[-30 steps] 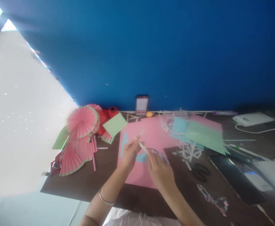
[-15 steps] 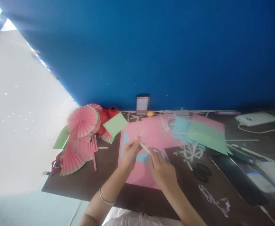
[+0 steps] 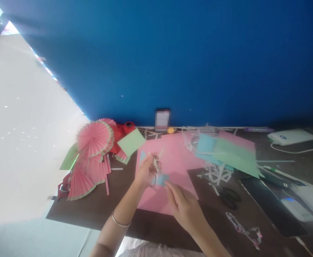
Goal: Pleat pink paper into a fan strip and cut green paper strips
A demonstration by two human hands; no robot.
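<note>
My left hand [image 3: 145, 173] is closed in a pinch above a pink paper sheet [image 3: 172, 207]. It grips a narrow white paper strip [image 3: 156, 163], crumpled or curled at the fingertips, and part of the strip seems to hang in a curve below. Lower and to the right is my right hand [image 3: 184, 205], its thumb and fingers pressed together. Whether anything is between those fingertips is too blurred to make out. A light blue paper piece [image 3: 163, 178] shows on the pink sheet, between the two hands.
Pink pleated paper fans [image 3: 94, 138] are heaped at the left, beside a green paper square [image 3: 131, 142]. To the right are tangled white strips [image 3: 217, 173], black-handled scissors [image 3: 230, 198], coloured sheets [image 3: 236, 153], a black phone [image 3: 272, 205] and a beaded bracelet [image 3: 244, 230]. A blue wall [image 3: 172, 53] rises behind.
The white strip, stretched between both hands before, is now bunched at my left hand. My right hand has moved down and away from it, uncovering more of the blue piece.
</note>
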